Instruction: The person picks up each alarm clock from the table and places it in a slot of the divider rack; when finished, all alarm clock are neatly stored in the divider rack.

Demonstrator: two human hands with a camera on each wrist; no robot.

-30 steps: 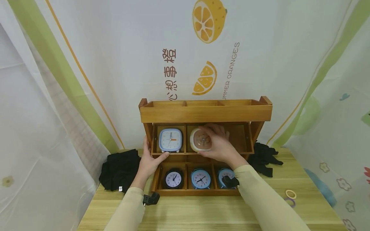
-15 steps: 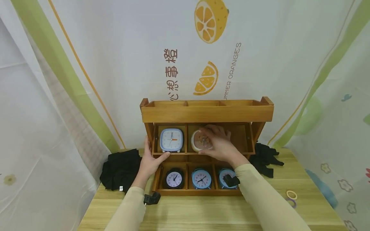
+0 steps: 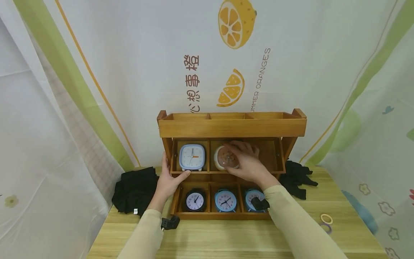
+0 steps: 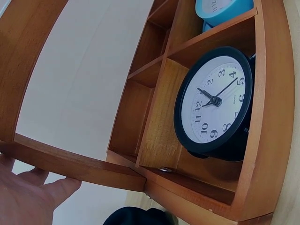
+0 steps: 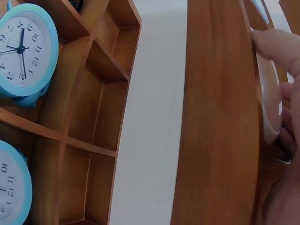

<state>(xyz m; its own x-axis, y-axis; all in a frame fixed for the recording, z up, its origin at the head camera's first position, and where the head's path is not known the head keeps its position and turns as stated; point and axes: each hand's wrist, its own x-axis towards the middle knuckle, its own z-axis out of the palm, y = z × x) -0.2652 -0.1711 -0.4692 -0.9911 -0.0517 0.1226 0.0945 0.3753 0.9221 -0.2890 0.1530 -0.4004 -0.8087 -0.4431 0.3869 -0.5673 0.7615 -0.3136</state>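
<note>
A three-tier wooden rack (image 3: 231, 127) stands on the table. In the middle compartment of its second tier, my right hand (image 3: 247, 162) grips a rounded clock (image 3: 225, 158) with a pale rim and pinkish-brown face, fingers over its top and right side and thumb low at the front. The right wrist view shows this clock (image 5: 269, 101) edge-on, partly hidden by the hand. At the tier's left end my left hand (image 3: 168, 181) grips the wooden side, thumb on the front edge. A white clock with a blue rim (image 3: 192, 157) sits beside that thumb.
On the bottom tier sit a black clock (image 3: 195, 201) and two blue clocks, one at the middle (image 3: 225, 201). Black cloth (image 3: 134, 190) lies left of the rack, more black cloth (image 3: 295, 180) right. Two rings, one yellow (image 3: 326, 218), lie on the table (image 3: 226, 239). A printed curtain hangs behind.
The pale-rimmed clock has turned a little in my right hand, and the right thumb has moved slightly along its lower edge. My left hand keeps its place on the rack.
</note>
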